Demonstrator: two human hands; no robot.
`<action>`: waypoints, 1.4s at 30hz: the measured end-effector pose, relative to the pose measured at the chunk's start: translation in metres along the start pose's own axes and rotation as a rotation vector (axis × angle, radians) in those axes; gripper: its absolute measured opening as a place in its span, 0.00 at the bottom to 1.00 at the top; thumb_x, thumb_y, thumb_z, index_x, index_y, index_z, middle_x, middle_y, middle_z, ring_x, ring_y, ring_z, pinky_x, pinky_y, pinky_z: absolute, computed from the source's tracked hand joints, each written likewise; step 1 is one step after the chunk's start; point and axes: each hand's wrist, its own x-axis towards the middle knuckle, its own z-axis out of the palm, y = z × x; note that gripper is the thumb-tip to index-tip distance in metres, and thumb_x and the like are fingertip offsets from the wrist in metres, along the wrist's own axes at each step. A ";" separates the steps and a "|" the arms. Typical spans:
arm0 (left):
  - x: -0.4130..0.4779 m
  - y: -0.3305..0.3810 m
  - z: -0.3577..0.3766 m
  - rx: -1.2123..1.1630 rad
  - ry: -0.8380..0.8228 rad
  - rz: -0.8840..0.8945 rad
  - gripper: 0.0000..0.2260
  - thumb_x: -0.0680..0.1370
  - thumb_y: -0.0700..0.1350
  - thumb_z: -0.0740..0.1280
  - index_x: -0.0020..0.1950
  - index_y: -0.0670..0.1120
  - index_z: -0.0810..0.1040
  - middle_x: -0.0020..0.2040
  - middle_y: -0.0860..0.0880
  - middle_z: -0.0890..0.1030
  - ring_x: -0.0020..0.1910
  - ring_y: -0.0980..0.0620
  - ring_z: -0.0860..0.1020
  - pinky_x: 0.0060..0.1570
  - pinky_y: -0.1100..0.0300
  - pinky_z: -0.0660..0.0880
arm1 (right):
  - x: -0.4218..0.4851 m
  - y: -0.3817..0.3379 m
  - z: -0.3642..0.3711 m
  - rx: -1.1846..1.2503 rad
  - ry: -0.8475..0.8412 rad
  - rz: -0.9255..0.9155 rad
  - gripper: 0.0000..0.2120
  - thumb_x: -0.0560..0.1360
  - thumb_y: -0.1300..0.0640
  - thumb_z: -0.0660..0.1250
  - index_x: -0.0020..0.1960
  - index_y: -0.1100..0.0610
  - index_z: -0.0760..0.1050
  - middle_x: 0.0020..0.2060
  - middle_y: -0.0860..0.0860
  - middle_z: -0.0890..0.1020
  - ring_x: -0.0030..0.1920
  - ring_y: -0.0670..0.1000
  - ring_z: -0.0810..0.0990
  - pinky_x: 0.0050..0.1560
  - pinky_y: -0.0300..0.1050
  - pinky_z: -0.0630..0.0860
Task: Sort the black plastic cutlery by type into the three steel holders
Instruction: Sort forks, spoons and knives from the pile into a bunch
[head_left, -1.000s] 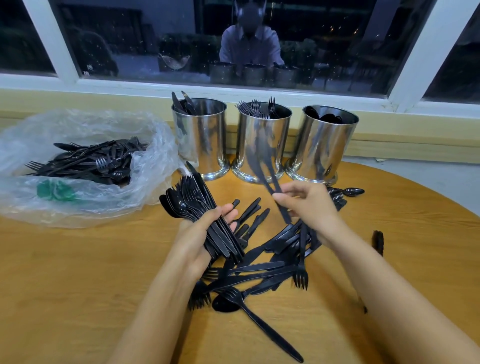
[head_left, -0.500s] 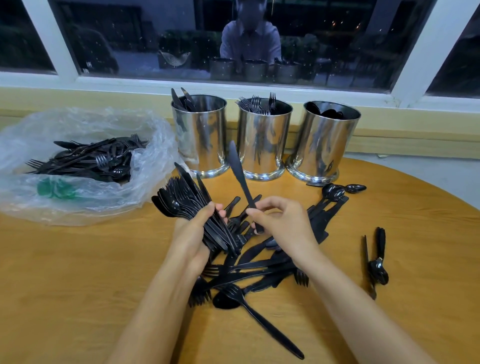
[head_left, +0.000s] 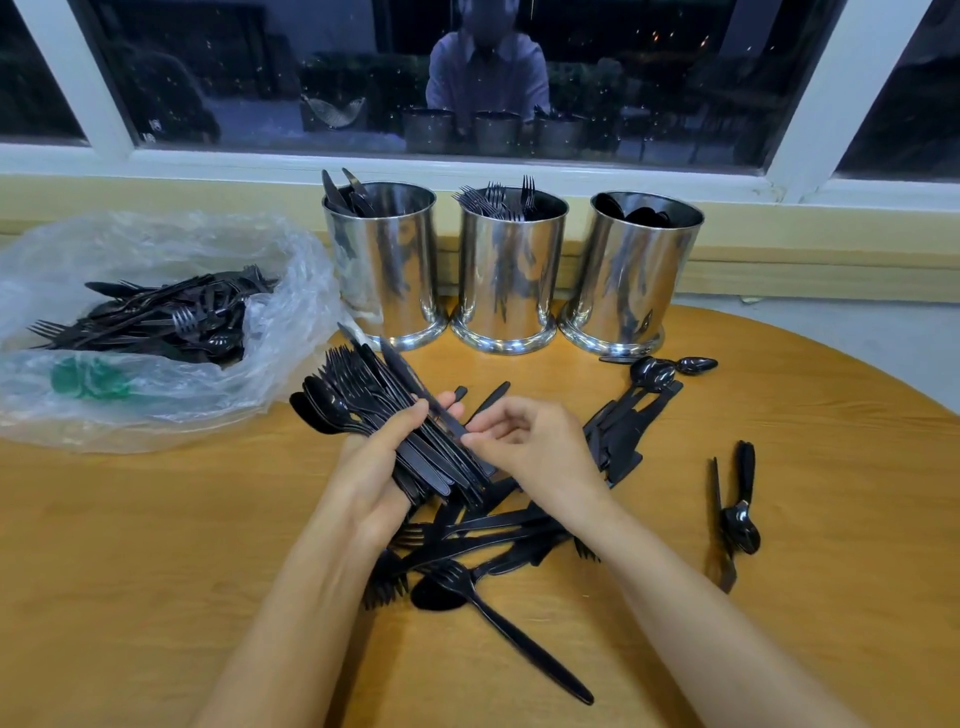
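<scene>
Cutlery of black plastic is what we see in most of the frame. The left hand (head_left: 371, 470), at the centre, has its fingers curled tightly around a thick bundle (head_left: 363, 389) of forks, spoons and knives, which fans out toward the upper left above the wooden table (head_left: 156, 571). The right hand (head_left: 537, 449), just to the right of it, is curled, and its thumb and forefinger pinch the handle end of one knife (head_left: 415, 389) that lies on top of the bundle.

Below both hands, at the lower centre, we see a loose pile (head_left: 493, 535) of crossed forks, knives and spoons on the table. A few spoons (head_left: 670, 368) lie near the foot of the right holder, and a spoon with a knife (head_left: 740, 525) lies well apart at the right.

Three steel holders stand in a row at the upper centre, under the window (head_left: 467, 78). The left holder (head_left: 387, 270) contains knives, the middle holder (head_left: 511, 275) contains forks, and the right holder (head_left: 631, 275) contains spoons.

At the left of the frame a clear plastic bag (head_left: 171, 249) lies open on the table, with more black cutlery inside it.
</scene>
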 end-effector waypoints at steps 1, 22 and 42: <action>0.000 0.000 0.000 -0.001 0.011 0.002 0.09 0.79 0.39 0.65 0.56 0.38 0.80 0.51 0.43 0.85 0.51 0.48 0.84 0.49 0.50 0.82 | 0.000 0.000 0.000 -0.006 -0.017 -0.008 0.03 0.71 0.59 0.75 0.42 0.54 0.81 0.36 0.49 0.81 0.36 0.43 0.78 0.41 0.34 0.78; 0.001 0.004 -0.003 -0.154 -0.008 -0.045 0.13 0.71 0.39 0.69 0.55 0.44 0.77 0.39 0.48 0.81 0.35 0.54 0.78 0.48 0.54 0.76 | 0.031 0.047 -0.081 -0.598 -0.314 -0.018 0.17 0.71 0.58 0.74 0.60 0.50 0.80 0.56 0.45 0.80 0.55 0.45 0.76 0.52 0.33 0.70; 0.004 0.004 -0.007 -0.166 -0.013 -0.026 0.08 0.74 0.39 0.68 0.52 0.45 0.78 0.38 0.49 0.82 0.35 0.55 0.80 0.47 0.57 0.79 | 0.028 0.050 -0.070 -0.625 -0.261 -0.100 0.10 0.73 0.53 0.72 0.54 0.46 0.80 0.45 0.40 0.79 0.51 0.44 0.70 0.54 0.46 0.72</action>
